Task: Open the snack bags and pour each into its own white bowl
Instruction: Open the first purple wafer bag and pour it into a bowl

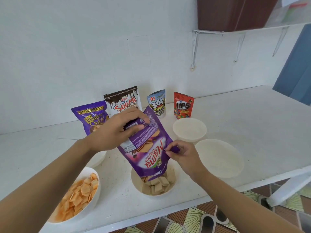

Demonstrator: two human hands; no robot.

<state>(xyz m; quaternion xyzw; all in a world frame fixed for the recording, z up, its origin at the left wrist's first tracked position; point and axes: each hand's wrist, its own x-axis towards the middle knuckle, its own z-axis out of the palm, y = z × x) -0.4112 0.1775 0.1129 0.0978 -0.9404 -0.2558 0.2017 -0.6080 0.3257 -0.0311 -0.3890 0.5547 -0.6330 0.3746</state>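
Note:
A purple Mama wafer bag (pixel 148 153) is upside down, its open mouth over a white bowl (pixel 134 180) that holds pale wafer cubes (pixel 158 184). My left hand (pixel 116 130) grips the bag's upper end. My right hand (pixel 178 154) pinches the bag's right edge and a torn purple strip. A bowl of orange crackers (pixel 79 190) sits at the front left. Two white bowls (pixel 189 129) (pixel 218 157) with nothing in them stand to the right. Another white bowl (pixel 99 158) is mostly hidden under my left forearm.
Against the wall stand a purple Wafer Cube bag (pixel 89 118), a Soomi bag (pixel 122 101), a 360 Kuaci bag (pixel 157 102) and a red Nips bag (pixel 183 105). The white table's front edge (pixel 185 200) runs close below the bowls. A wall shelf (pixel 235 31) hangs at upper right.

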